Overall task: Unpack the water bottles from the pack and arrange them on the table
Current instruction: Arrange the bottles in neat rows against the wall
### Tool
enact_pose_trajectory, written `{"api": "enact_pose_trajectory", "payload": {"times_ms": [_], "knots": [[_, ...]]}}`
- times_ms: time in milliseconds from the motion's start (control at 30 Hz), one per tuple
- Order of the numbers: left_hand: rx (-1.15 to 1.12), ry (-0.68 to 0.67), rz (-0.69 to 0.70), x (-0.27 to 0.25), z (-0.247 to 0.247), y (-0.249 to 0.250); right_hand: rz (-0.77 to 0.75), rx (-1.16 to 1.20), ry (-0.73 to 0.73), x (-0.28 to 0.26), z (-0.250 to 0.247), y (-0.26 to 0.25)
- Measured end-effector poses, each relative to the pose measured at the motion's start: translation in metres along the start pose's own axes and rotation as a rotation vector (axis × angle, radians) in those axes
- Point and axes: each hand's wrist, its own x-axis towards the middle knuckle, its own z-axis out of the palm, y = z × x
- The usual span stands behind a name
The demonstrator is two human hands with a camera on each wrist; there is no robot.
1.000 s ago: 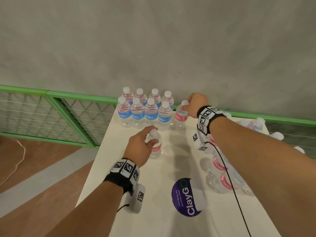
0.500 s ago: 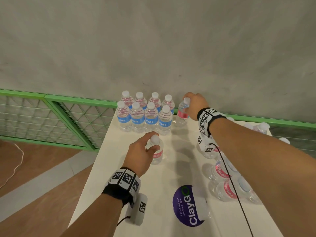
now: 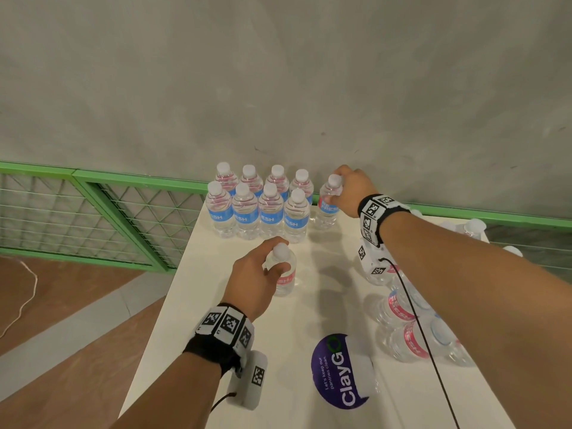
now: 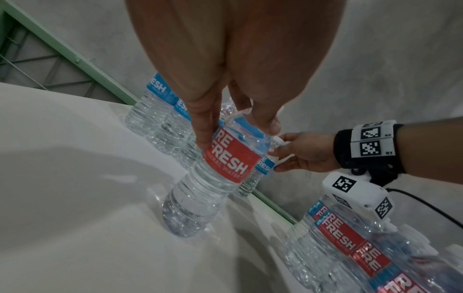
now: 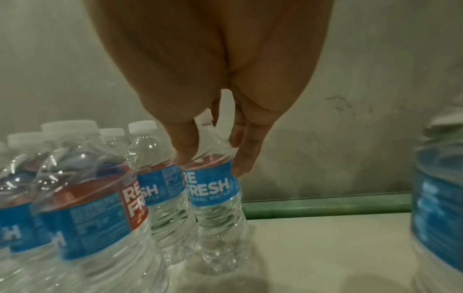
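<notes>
- Looking over the white tabletop, I saw eight bottles standing upright in two rows of four at the far edge, with the unpacked rest lying in the pack under my right forearm.
- My right hand was at the right end of the back row, its grip clasped around the shoulder of an upright bottle just beside the last one there; its base looked on or nearly on the tabletop.
- My left hand was the nearer one, its grip closed around the neck of a second upright bottle, in front of the front row and apart from it; I judged its slot lay ahead and to the right.
</notes>
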Motion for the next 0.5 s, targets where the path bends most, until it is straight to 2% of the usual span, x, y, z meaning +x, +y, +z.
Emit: {"api": "enact_pose_trajectory", "payload": {"times_ms": [333,500], "knots": [[0.006,-0.005,0.018,0.000,0.000,-0.005,0.030,0.032,0.007,0.006,0.010,-0.003],[0.017,-0.002,0.032,0.001,0.002,-0.009,0.041,0.079,0.059,0.005,0.018,-0.006]]}}
